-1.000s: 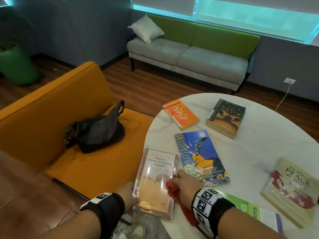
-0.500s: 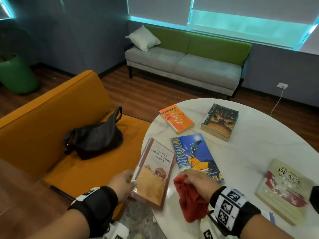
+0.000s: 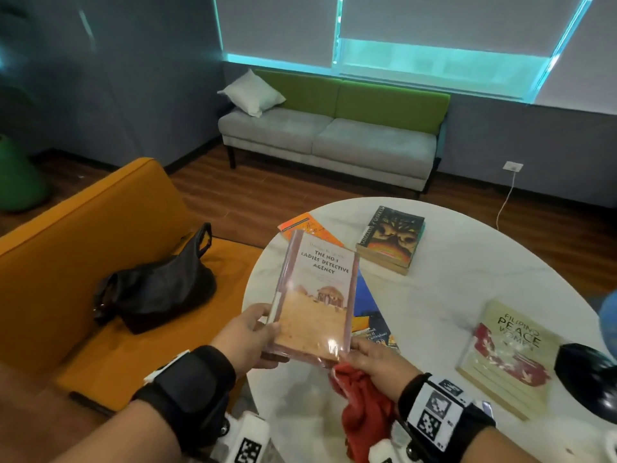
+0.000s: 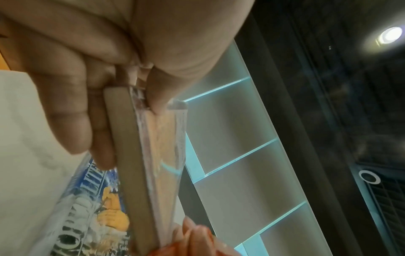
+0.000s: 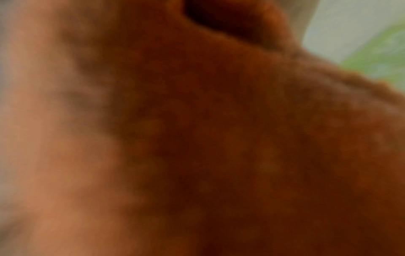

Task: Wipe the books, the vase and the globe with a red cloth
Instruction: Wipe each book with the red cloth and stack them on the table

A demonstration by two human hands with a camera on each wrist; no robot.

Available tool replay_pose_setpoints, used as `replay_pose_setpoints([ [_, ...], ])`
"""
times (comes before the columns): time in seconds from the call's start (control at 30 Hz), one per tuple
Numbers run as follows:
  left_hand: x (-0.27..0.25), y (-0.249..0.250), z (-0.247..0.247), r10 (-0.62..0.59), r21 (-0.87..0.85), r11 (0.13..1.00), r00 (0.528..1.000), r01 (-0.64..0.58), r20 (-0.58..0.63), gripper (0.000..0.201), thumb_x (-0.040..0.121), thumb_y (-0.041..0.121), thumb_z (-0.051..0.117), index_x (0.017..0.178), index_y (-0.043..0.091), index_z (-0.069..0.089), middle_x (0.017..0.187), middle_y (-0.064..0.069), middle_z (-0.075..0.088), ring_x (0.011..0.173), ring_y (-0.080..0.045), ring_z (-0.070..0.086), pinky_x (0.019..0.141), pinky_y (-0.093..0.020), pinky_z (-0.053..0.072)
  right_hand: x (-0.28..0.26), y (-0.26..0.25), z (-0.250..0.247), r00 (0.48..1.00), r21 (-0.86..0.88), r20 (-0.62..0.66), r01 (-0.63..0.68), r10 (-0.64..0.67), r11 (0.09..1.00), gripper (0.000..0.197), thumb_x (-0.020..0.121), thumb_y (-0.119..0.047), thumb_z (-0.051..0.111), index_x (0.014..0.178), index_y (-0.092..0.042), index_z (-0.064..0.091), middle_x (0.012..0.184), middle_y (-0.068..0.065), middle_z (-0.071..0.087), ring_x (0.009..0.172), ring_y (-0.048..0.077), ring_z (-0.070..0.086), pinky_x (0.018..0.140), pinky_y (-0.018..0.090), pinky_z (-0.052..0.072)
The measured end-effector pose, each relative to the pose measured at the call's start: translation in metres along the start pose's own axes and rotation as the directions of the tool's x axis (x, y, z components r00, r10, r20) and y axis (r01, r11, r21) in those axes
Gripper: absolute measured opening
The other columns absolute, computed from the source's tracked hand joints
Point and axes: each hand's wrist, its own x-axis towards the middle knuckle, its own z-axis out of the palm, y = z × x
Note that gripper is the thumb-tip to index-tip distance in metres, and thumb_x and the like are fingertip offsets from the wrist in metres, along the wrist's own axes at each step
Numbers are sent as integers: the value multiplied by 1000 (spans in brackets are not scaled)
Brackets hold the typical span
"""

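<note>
My left hand (image 3: 263,325) grips the lower left corner of a plastic-covered tan book, "The No 1 Ladies' Detective Agency" (image 3: 314,295), and holds it tilted up above the round white table (image 3: 467,269). In the left wrist view, the left hand's thumb and fingers (image 4: 72,121) clamp the book's edge (image 4: 140,173). My right hand (image 3: 364,354) holds a bunched red cloth (image 3: 364,409) against the book's lower right corner. The blurred red cloth (image 5: 219,138) fills the right wrist view. A blue Literature book (image 3: 367,315) lies partly hidden beneath the held book.
An orange book (image 3: 307,225), a dark book (image 3: 394,238) on a stack and a "Filipino Peace Women" book (image 3: 507,359) lie on the table. A blue round object (image 3: 609,322) and a black one (image 3: 587,375) show at the right edge. A black bag (image 3: 157,285) sits on the orange seat.
The tan book has come up off the table edge and now stands tilted toward me. My right hand with the cloth has moved to its lower right corner.
</note>
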Motion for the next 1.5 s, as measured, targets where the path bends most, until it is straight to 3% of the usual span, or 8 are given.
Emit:
replay_pose_setpoints([
  [0.13,14,3,13,-57,-56,997,997,60,57,38,100,17,45,137,11,39,105,-19,67,82,-31,72,66,-32,59,-1,5,-20,998,225,12,-66,65,972,31,90,-1,59,121,-5,54,102,19,69,76,27,69,64,28,56],
  [0.23,32,6,22,-65,-16,998,995,66,81,34,100,18,45,133,11,42,103,-17,68,81,-30,72,73,-37,60,3,8,-33,998,-22,-38,-46,45,999,47,75,-22,69,120,-27,56,113,6,68,89,17,69,81,26,55],
  [0.47,86,47,35,51,14,998,974,-56,219,32,99,17,47,131,17,42,104,-13,68,85,-26,71,72,-30,57,37,-29,-68,962,241,-262,-17,82,970,35,86,9,55,114,-12,60,86,21,71,65,29,67,57,29,56],
  [0.7,138,57,21,126,127,979,965,-159,231,39,95,21,55,133,21,46,110,-3,63,87,-17,67,72,-18,51,112,-58,-131,881,290,-446,-24,158,957,34,83,3,61,108,-20,66,92,22,70,75,33,65,77,44,53],
  [0.93,150,8,-20,-61,99,994,986,45,155,22,85,26,61,106,25,59,96,-3,71,75,-12,67,66,-23,46,179,-27,-214,747,-38,-614,-351,255,936,36,94,-13,49,129,-11,55,133,16,56,101,25,57,101,46,46],
  [1.07,159,-10,-28,-79,94,993,989,68,121,16,93,11,57,106,19,59,92,-5,69,63,-6,62,59,-17,45,177,-71,-195,732,-468,-655,-588,188,659,32,101,-25,41,125,-12,57,127,14,59,114,29,57,95,32,44],
  [1.17,164,-13,-27,-67,95,994,990,55,121,18,95,6,52,110,13,59,95,-11,68,67,-11,62,53,-11,44,184,-77,-196,763,-609,-618,-617,189,499,33,101,-28,40,124,-11,57,127,13,59,115,29,56,90,29,42],
  [1.5,170,-18,-25,-72,89,994,989,61,129,21,94,7,54,114,11,58,100,-16,68,71,-15,61,54,-12,46,191,-84,-191,785,-641,-582,-604,213,474,36,99,-35,43,120,-10,59,120,13,62,110,30,57,95,33,46],
])
